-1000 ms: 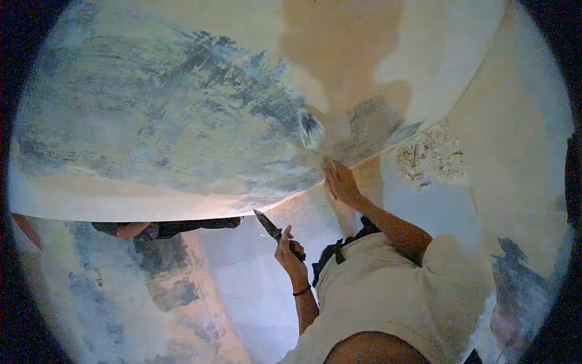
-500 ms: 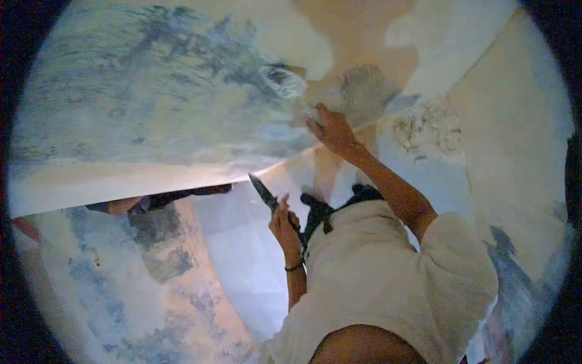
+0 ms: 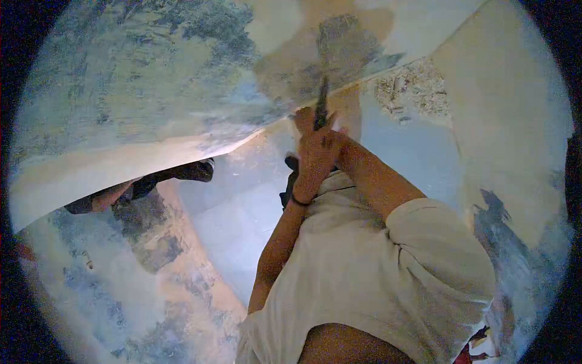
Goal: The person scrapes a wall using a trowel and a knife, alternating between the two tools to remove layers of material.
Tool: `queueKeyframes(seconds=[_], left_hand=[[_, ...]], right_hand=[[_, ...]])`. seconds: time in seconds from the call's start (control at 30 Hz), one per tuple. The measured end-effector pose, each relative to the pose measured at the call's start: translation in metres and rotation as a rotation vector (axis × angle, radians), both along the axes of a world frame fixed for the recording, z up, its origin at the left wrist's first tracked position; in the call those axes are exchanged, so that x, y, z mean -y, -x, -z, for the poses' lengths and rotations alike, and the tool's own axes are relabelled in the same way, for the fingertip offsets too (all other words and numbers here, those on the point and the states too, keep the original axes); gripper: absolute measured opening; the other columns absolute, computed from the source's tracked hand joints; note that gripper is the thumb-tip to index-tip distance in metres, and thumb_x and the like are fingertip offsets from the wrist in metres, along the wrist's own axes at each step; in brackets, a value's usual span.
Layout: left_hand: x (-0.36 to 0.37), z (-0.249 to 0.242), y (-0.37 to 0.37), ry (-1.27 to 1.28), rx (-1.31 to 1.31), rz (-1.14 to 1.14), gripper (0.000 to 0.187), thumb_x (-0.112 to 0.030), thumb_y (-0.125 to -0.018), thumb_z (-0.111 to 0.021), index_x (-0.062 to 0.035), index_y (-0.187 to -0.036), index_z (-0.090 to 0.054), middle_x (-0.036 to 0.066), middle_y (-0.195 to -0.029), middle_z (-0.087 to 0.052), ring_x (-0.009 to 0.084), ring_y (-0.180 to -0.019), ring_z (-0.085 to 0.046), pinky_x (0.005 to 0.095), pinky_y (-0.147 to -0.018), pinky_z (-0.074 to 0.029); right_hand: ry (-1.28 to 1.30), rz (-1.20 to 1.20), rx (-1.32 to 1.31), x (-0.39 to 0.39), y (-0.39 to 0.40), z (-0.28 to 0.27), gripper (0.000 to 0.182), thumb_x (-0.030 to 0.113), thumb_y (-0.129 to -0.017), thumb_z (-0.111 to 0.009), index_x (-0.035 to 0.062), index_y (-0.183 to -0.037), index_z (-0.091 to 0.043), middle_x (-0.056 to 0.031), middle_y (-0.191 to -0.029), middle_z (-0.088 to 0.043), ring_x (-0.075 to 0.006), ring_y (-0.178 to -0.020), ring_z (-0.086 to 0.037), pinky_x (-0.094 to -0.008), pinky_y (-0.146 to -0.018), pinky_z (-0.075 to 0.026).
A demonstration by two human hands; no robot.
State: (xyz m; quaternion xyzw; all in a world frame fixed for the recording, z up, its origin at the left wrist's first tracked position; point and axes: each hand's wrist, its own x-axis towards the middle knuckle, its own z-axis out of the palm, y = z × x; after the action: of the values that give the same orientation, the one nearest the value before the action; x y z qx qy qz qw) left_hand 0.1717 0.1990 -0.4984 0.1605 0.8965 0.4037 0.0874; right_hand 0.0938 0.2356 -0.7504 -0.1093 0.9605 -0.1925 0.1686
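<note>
Both of my hands are together in the middle of the view, just below the edge of a blotchy blue-grey and cream surface. My left hand (image 3: 316,155), with a dark band at its wrist, is closed around a knife-like tool with a dark blade (image 3: 322,104). Its blade points up toward the surface; its handle is hidden in the hand. My right hand (image 3: 341,138) meets the left one from the right side and is partly covered by it. How its fingers lie, and whether they grip anything, I cannot make out.
The blotchy surface (image 3: 176,91) spans the upper left. A rough speckled patch (image 3: 411,91) lies to the right of my hands. Dark clothing and part of another person's limb (image 3: 112,195) show under the surface's edge at left. Pale flooring (image 3: 233,224) lies below.
My left hand has moved up and right with the blade, which now points upward. My right hand has drawn down off the surface to meet it. The view has shifted slightly.
</note>
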Motion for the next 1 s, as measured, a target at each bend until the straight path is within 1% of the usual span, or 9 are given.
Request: queueKeyframes(seconds=[0.1, 0.2, 0.43, 0.5, 0.57, 0.7, 0.77, 0.83, 1.0], left_hand=[[-0.011, -0.004, -0.005, 0.141, -0.137, 0.125, 0.063, -0.057, -0.078, -0.071, -0.0097, -0.119, -0.068, 0.026, -0.125, -0.056, 0.0422, -0.103, -0.059, 0.0475, -0.092, -0.047], [-0.016, -0.002, -0.003, 0.214, -0.246, 0.198, 0.074, -0.065, -0.072, -0.072, -0.0076, -0.118, -0.068, 0.027, -0.123, -0.055, 0.0434, -0.109, -0.057, 0.0496, -0.098, -0.043], [0.016, 0.067, 0.027, 0.417, -0.080, 0.142, 0.078, -0.059, -0.077, -0.071, 0.0019, -0.125, -0.059, 0.029, -0.120, -0.055, 0.0437, -0.106, -0.057, 0.0469, -0.092, -0.049], [0.016, 0.074, 0.033, 0.525, -0.003, 0.260, 0.076, -0.051, -0.080, -0.072, 0.0035, -0.129, -0.054, 0.033, -0.124, -0.053, 0.0458, -0.108, -0.056, 0.0462, -0.089, -0.050], [0.001, 0.019, 0.018, 0.288, -0.002, 0.129, 0.073, -0.051, -0.080, -0.072, 0.0030, -0.127, -0.056, 0.032, -0.120, -0.055, 0.0448, -0.107, -0.057, 0.0483, -0.090, -0.048], [-0.043, -0.097, -0.024, -0.040, -0.184, 0.211, 0.078, -0.062, -0.079, -0.067, 0.0009, -0.124, -0.061, 0.028, -0.115, -0.059, 0.0415, -0.106, -0.060, 0.0567, -0.095, -0.039], [-0.060, -0.111, -0.038, -0.090, -0.183, 0.332, 0.080, -0.065, -0.078, -0.066, 0.0008, -0.123, -0.061, 0.027, -0.118, -0.058, 0.0408, -0.105, -0.060, 0.0625, -0.094, -0.035], [-0.066, -0.114, -0.041, -0.087, -0.134, 0.437, 0.081, -0.065, -0.077, -0.066, 0.0006, -0.123, -0.061, 0.026, -0.119, -0.057, 0.0391, -0.104, -0.060, 0.0620, -0.093, -0.037], [-0.049, -0.077, -0.018, 0.145, -0.308, 0.461, 0.081, -0.064, -0.077, -0.066, -0.0001, -0.127, -0.056, 0.024, -0.115, -0.055, 0.0382, -0.097, -0.060, 0.0511, -0.085, -0.048]], right_hand=[[0.002, 0.027, 0.025, -0.010, -0.028, 0.006, 0.032, 0.037, -0.087, -0.060, 0.0105, -0.102, -0.069, -0.0147, -0.089, -0.069, -0.0337, -0.077, -0.067, -0.0467, -0.068, -0.055], [0.009, 0.055, 0.027, -0.015, -0.049, 0.016, 0.032, 0.037, -0.087, -0.060, 0.0104, -0.101, -0.069, -0.0148, -0.089, -0.069, -0.0336, -0.077, -0.067, -0.0466, -0.068, -0.055], [-0.002, 0.082, 0.023, -0.003, -0.041, 0.026, 0.031, 0.036, -0.086, -0.060, 0.0101, -0.100, -0.070, -0.0150, -0.089, -0.070, -0.0334, -0.077, -0.067, -0.0465, -0.068, -0.055], [-0.015, 0.086, 0.035, -0.004, -0.040, 0.036, 0.031, 0.036, -0.086, -0.060, 0.0100, -0.100, -0.070, -0.0151, -0.088, -0.070, -0.0333, -0.077, -0.067, -0.0465, -0.068, -0.055], [-0.036, 0.083, 0.056, -0.013, -0.046, 0.045, 0.030, 0.035, -0.086, -0.060, 0.0100, -0.099, -0.070, -0.0151, -0.088, -0.070, -0.0332, -0.077, -0.067, -0.0464, -0.068, -0.055], [-0.050, 0.111, 0.095, -0.043, -0.061, 0.042, 0.030, 0.035, -0.086, -0.060, 0.0098, -0.098, -0.070, -0.0153, -0.088, -0.070, -0.0331, -0.077, -0.067, -0.0464, -0.068, -0.055], [-0.054, 0.130, 0.115, -0.054, -0.073, 0.041, 0.029, 0.035, -0.085, -0.060, 0.0097, -0.098, -0.070, -0.0153, -0.088, -0.070, -0.0330, -0.077, -0.068, -0.0464, -0.068, -0.055], [-0.057, 0.145, 0.133, -0.064, -0.082, 0.041, 0.029, 0.034, -0.085, -0.060, 0.0097, -0.097, -0.070, -0.0154, -0.088, -0.070, -0.0330, -0.077, -0.068, -0.0463, -0.068, -0.055], [-0.042, 0.179, 0.126, -0.063, -0.084, 0.030, 0.029, 0.034, -0.085, -0.061, 0.0095, -0.096, -0.070, -0.0155, -0.087, -0.070, -0.0328, -0.077, -0.068, -0.0463, -0.067, -0.055]])
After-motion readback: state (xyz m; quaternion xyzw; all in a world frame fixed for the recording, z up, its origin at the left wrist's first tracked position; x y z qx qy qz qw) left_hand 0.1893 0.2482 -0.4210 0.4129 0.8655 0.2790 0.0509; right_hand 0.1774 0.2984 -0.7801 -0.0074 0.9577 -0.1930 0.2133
